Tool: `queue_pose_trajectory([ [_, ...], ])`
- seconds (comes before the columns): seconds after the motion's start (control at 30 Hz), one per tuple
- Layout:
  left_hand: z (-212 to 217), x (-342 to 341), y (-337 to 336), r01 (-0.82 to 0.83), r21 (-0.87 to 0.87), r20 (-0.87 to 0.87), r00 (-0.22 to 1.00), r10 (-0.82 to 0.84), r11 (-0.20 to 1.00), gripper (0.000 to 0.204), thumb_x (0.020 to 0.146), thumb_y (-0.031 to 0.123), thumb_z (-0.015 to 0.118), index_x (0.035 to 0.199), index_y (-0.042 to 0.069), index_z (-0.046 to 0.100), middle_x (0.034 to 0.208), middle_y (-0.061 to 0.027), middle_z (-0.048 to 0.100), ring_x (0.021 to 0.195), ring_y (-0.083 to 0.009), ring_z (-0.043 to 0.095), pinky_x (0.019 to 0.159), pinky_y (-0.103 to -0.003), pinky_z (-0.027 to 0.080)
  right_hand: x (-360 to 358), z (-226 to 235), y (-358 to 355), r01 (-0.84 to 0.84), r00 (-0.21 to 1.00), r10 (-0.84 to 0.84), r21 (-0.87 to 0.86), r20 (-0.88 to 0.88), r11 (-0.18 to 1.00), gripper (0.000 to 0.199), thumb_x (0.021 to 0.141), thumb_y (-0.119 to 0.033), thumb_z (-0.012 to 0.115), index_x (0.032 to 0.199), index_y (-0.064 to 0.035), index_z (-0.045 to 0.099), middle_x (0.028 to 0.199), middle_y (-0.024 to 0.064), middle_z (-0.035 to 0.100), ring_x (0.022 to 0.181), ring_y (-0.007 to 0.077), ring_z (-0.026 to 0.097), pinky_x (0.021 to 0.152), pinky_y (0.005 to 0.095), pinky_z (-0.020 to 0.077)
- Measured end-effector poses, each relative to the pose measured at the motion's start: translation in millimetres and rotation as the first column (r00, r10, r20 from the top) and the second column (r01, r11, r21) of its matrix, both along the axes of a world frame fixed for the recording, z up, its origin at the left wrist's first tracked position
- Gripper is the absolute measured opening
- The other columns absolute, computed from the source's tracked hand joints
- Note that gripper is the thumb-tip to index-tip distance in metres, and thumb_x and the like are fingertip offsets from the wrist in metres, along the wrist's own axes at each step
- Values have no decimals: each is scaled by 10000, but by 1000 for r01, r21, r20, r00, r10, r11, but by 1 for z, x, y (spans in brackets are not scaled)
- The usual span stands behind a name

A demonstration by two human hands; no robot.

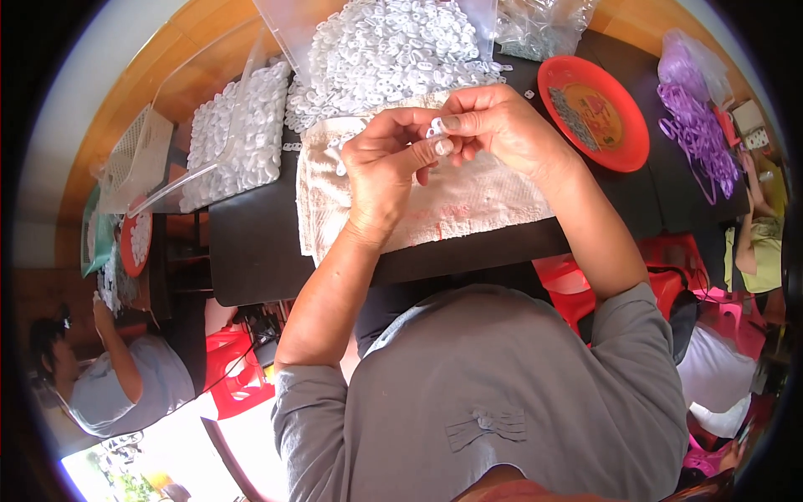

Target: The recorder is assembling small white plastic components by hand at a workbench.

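Observation:
Above a cream towel point(468, 209), my two hands meet fingertip to fingertip. A small white plastic piece with holes point(435, 128) is pinched there. My left hand point(389, 155) has its thumb and fingers closed round the lower side of the piece. From the right, my right hand point(493, 125) presses thumb and forefinger against it. Just beyond the towel lies a large heap of similar white pieces point(393, 58), spilling out of a clear plastic bin. A few more white pieces rest on the towel's left part, partly behind my left hand.
A clear box of white pieces point(238, 125) stands at left. To the right are a red plate point(640, 138) holding small grey parts, a clear bag point(544, 29) and purple strands point(707, 138). The dark table's front edge point(268, 284) runs before me. Other people sit at both sides.

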State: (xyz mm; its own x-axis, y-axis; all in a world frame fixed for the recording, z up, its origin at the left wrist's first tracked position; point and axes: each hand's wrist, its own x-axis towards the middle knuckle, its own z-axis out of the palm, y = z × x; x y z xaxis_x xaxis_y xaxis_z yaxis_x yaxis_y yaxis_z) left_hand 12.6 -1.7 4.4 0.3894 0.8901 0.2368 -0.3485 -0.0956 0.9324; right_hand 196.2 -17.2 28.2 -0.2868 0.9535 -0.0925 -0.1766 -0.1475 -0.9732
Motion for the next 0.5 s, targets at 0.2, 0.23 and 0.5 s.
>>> queue_pose_trajectory([
  [0.2, 2, -2, 0, 121, 25, 26, 992, -121, 992, 256, 793, -15, 715, 1041, -13, 650, 812, -77, 684, 631, -94, 602, 471, -194, 437, 6, 0, 0, -57, 997, 55, 28, 60, 998, 212, 870, -232, 660, 836, -22, 659, 673, 35, 626, 589, 136, 620, 554, 216, 443],
  [0.23, 2, -2, 0, 122, 25, 25, 992, -123, 992, 256, 793, -15, 715, 1041, -13, 650, 812, -77, 684, 631, -94, 602, 471, -194, 437, 4, 1, -1, -56, 997, 54, 29, 59, 998, 212, 870, -232, 660, 836, -22, 659, 673, 35, 626, 589, 136, 620, 554, 216, 443],
  [0.5, 2, -4, -1, 86, -62, -1, 996, -86, 994, 236, 793, -95, 658, 1012, -9, 658, 789, -76, 684, 591, -83, 587, 443, -187, 415, 1, 2, -5, -35, 986, 3, 191, 166, 981, 209, 868, -193, 665, 791, -3, 625, 679, 30, 605, 603, 99, 592, 546, 209, 419],
])
